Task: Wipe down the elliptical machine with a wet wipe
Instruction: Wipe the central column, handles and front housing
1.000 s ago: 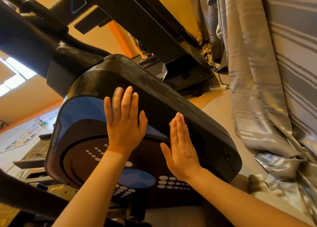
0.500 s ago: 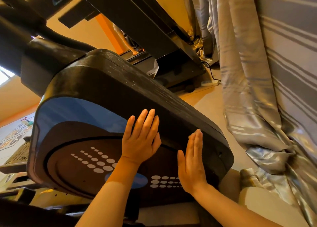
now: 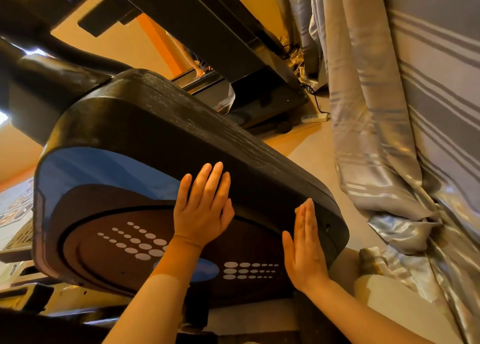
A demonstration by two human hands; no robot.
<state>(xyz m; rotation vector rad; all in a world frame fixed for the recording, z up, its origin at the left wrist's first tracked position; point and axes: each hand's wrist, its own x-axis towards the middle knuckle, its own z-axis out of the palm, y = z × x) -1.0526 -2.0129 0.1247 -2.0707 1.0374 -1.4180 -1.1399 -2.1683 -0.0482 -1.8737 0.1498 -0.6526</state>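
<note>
Under both flat palms, the elliptical cover (image 3: 166, 146) is pressed by the left hand (image 3: 202, 211) and right hand (image 3: 304, 250), fingers straight. No wipe is seen; one is judged needed before wiping.

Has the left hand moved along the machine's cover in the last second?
Yes. The left hand has slid from over the blue panel toward the cover's narrow end, nearer the right hand.

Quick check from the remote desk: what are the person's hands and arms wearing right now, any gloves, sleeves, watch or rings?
Nothing visible. The left hand and right hand are bare: no gloves, no rings showing. Both forearms are uncovered as far as the frame edge, with no sleeve, watch or wristband in view.
</note>
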